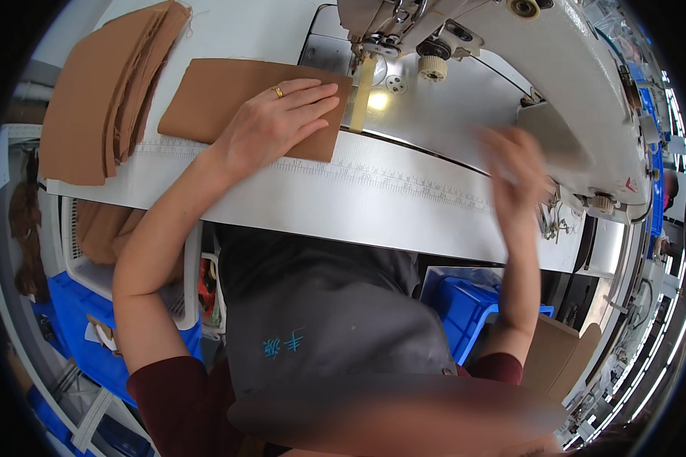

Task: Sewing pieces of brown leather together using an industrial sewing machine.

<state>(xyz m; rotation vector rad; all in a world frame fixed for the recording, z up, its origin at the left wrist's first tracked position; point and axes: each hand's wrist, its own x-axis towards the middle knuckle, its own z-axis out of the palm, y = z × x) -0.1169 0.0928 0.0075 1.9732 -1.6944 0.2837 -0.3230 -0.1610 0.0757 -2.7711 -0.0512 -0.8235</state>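
My left hand [278,114] lies on a folded piece of brown fabric [206,99], its fingers stretched out and pressing the cloth against the table. A gold-coloured ring is on one finger. The fabric's right edge comes close to the needle area of a white sewing machine [587,84]. A yellow strip [363,95] runs over the metal plate beside that edge. Over the right part of the plate, my right hand [517,171] is smeared by motion, so its fingers cannot be made out. It is near the machine's upright body.
A stack of brown fabric pieces [91,99] sits at the table's left. A printed ruler scale [404,183] runs along the white table. Small metal parts [560,217] lie at right. Below are a white basket [194,282] with brown cloth and a blue bin [465,308].
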